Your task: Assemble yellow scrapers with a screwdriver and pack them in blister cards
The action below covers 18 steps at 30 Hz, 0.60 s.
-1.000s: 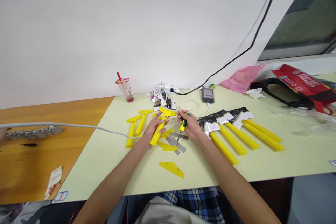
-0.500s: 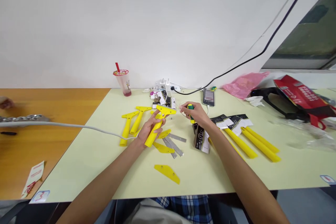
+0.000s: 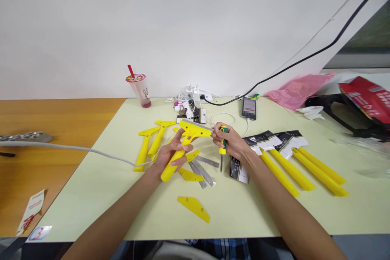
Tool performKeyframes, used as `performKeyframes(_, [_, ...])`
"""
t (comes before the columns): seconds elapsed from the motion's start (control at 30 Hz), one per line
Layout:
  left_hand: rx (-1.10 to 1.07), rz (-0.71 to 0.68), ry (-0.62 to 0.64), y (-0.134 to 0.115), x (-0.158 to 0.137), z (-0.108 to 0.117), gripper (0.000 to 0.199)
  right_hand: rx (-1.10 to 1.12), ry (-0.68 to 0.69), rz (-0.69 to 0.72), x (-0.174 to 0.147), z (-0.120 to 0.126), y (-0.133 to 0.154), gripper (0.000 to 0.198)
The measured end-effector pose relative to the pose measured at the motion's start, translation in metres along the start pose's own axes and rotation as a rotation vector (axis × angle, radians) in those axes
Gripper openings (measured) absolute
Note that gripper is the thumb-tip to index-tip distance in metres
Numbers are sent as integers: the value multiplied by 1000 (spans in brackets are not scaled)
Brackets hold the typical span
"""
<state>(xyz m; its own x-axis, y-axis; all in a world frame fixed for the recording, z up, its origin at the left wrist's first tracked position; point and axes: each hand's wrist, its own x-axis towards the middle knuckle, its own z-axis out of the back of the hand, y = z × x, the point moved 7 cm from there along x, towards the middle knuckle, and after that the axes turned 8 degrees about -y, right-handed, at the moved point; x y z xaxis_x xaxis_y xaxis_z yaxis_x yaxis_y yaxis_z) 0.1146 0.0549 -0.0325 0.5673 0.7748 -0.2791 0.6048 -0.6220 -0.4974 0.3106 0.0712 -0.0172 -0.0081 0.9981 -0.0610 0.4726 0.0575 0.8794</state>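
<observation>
My left hand is wrapped round the handle of a yellow scraper, whose wide head with a metal blade edge points up and away. My right hand is closed on a green-and-yellow screwdriver, shaft pointing down. Its fingertips meet the right end of the scraper head; whether they also pinch something small is hidden. Below lie several metal blades and loose yellow cover plates. Two more yellow scrapers rest on the table left of my left hand.
Several yellow handles with black-and-white cards lie at right. Behind stand a drink cup, a power strip and a phone. A grey cable crosses at left; a red package sits far right.
My right hand has come up to the scraper head's right end, the screwdriver now hanging shaft-down. The scraper stays in my left hand. The view has shifted slightly, and a person's hand at far left is gone.
</observation>
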Motion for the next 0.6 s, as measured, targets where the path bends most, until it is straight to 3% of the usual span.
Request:
performKeyframes(0.13, [-53,17,39,1,-1,-3,51,2,25,16,-1,-2,0,47])
performKeyframes(0.5, [-125,46,33,6,0,-1,50,-19,-59,98,-7,-11,2,42])
performKeyframes(0.6, [-125,59,21,9,0,0,57,-5,-71,111,-8,-15,-3,42])
